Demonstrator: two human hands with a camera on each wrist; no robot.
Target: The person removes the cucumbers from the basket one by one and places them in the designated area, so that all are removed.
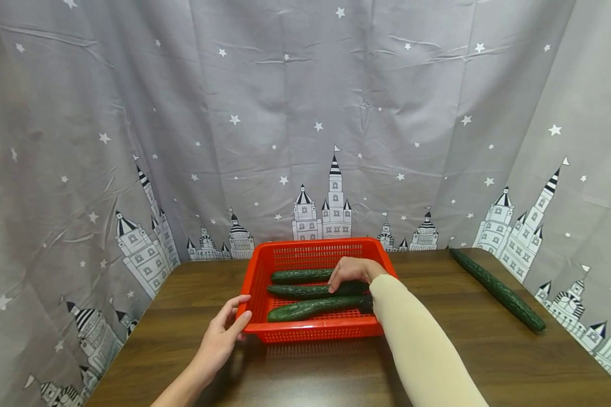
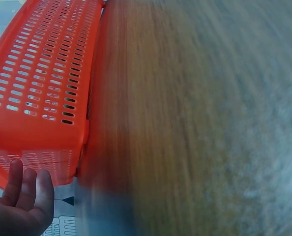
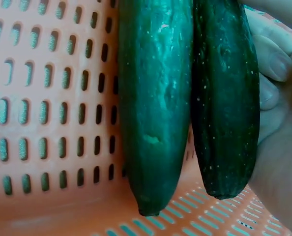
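Note:
A red plastic basket (image 1: 318, 326) with slotted walls stands on the table, with three dark green cucumbers lying side by side in it. My left hand (image 1: 223, 333) holds the basket at its front left corner; in the left wrist view its fingertips (image 2: 43, 184) lie against the outside of the short wall. Reaching in from the right, my right hand (image 1: 353, 270) grips the middle cucumber (image 1: 297, 291). The right wrist view shows fingers curled along this cucumber (image 3: 227, 108). The back cucumber (image 1: 300, 276) and front cucumber (image 1: 310, 309) lie on either side of it.
Another long cucumber (image 1: 499, 291) lies slantwise on the right of the brown wooden table (image 1: 427, 339). A grey curtain (image 1: 305, 113) printed with stars and castles hangs behind the table and along its sides.

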